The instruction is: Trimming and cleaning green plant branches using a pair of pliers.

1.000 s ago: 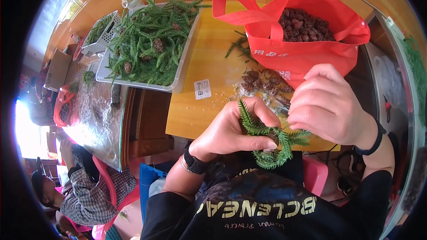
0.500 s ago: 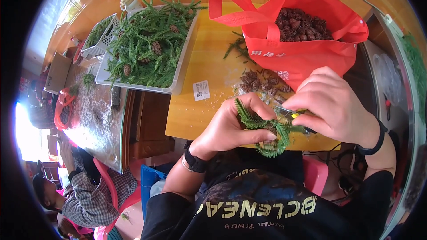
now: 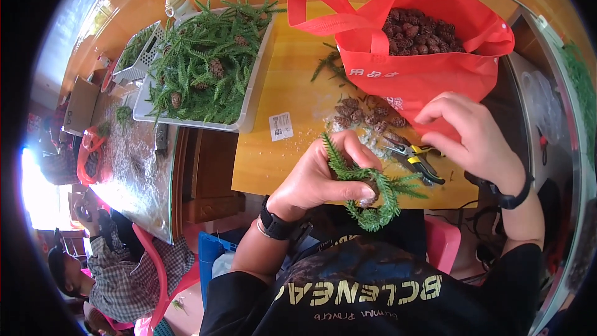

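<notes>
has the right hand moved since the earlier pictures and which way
Yes, to the right: the right hand is now farther from the white label lying on the yellow table.

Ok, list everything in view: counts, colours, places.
held greenery: one bunch, green, in left grip
held cone: one, brown, amid held greenery
pliers: one, yellow-black, yellow table front
tote: one, red, table right
bagged cones: many, brown, in tote
loose cones: several, brown, before tote
label: one, white, table middle
tray: one, white, table left
tray sprigs: many, green, in tray
basket: one, white, beyond tray
co-worker: one, checked shirt, lower left
left grip: one, bare, centre
right grip: one, bare, right
</notes>
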{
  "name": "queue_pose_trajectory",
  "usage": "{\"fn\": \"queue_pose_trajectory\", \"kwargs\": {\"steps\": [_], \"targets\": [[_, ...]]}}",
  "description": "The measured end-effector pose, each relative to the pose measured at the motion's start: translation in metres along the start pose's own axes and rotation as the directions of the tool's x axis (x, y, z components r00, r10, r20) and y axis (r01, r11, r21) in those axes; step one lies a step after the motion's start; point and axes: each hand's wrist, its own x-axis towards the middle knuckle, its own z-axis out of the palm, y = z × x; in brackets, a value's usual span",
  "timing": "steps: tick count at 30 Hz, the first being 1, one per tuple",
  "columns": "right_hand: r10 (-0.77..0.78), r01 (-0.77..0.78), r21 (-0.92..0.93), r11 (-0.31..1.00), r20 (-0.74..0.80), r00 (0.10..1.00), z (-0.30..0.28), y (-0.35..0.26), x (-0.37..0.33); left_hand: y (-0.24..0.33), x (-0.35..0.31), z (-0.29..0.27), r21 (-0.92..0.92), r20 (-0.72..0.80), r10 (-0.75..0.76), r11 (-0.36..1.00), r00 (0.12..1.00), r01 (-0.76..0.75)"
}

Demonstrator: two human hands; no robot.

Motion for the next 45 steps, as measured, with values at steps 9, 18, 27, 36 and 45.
{"fn": "queue_pose_trajectory", "kwargs": {"steps": [9,18,27,36,45], "targets": [[0.400,-0.397,-0.057,0.916,0.201,0.894,0.073,0.073,-0.102,-0.015,0.004,-0.015,-0.195,0.100,0.030,0.981,0.995,-0.010],[0.452,-0.453,-0.023,0.891,0.139,0.881,0.074,0.070,-0.107,-0.020,0.008,-0.015,-0.209,0.134,0.018,0.978,0.991,0.010],[0.162,-0.134,0.170,0.976,-0.162,0.973,0.034,0.035,-0.091,-0.018,0.009,-0.010,-0.291,0.086,-0.032,0.955,0.996,0.056],[0.025,-0.013,0.128,0.992,-0.091,0.996,0.025,0.014,-0.067,-0.020,0.008,-0.006,-0.330,0.131,-0.067,0.938,0.989,0.107],[-0.085,0.089,0.019,0.996,-0.150,0.985,0.025,0.015,-0.061,-0.022,0.007,-0.007,-0.351,0.197,-0.070,0.926,0.978,0.137]]}}
